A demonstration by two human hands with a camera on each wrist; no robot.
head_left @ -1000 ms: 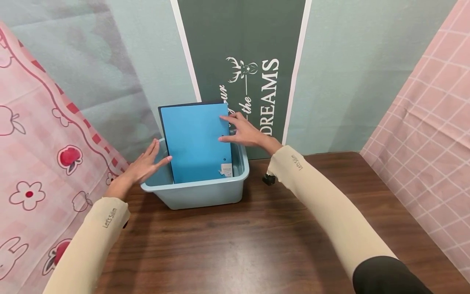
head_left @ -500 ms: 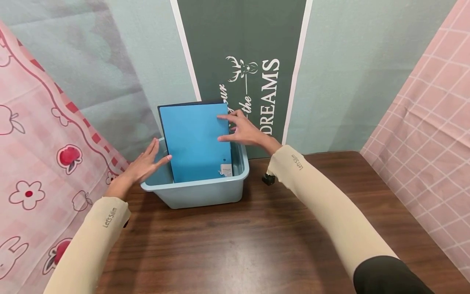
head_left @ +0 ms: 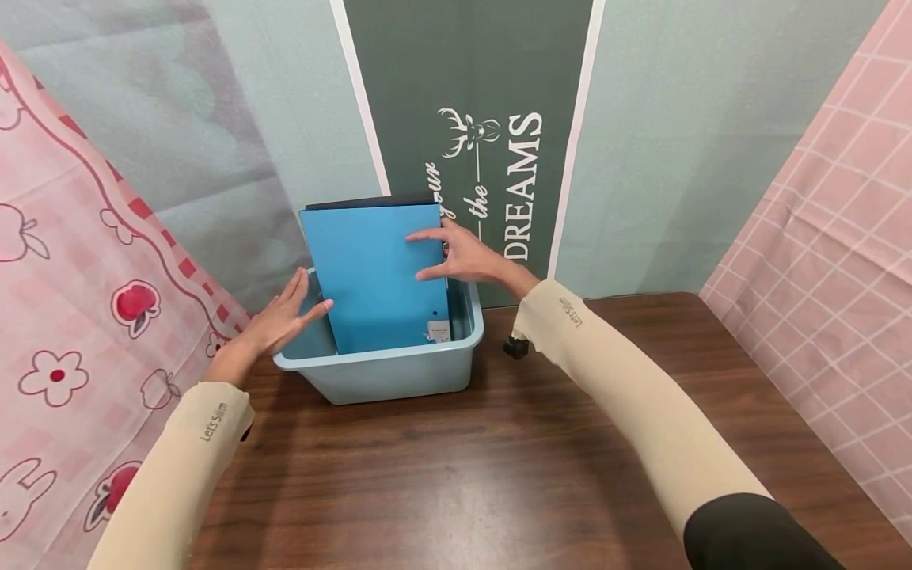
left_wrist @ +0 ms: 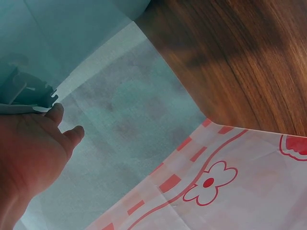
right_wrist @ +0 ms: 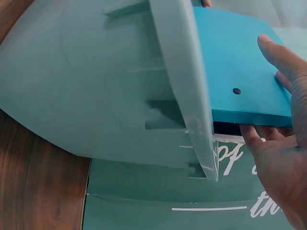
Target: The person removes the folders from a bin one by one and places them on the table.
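Observation:
A blue file folder (head_left: 370, 277) stands upright in a light blue plastic tub (head_left: 399, 381), leaning slightly forward at the top. A dark folder (head_left: 374, 201) shows behind its upper edge. My right hand (head_left: 470, 253) grips the blue folder's right side, with one digit over the front face and other fingers (right_wrist: 271, 133) at the narrow edge, as the right wrist view shows. My left hand (head_left: 279, 323) lies at the tub's left rim, fingers extended and thumb pointing toward the folder's left edge. A white label (head_left: 438, 330) is on the folder's lower right corner.
The tub stands on a brown wooden table (head_left: 456, 483) against a grey-green cloth backdrop (head_left: 663, 158) with white lettering. Pink patterned cloth (head_left: 93, 317) hangs on the left and pink checked cloth (head_left: 841, 261) on the right.
My right hand has shifted a little left over the blue folder. The folder's top has come forward and left, away from the dark one behind. My left hand stays still.

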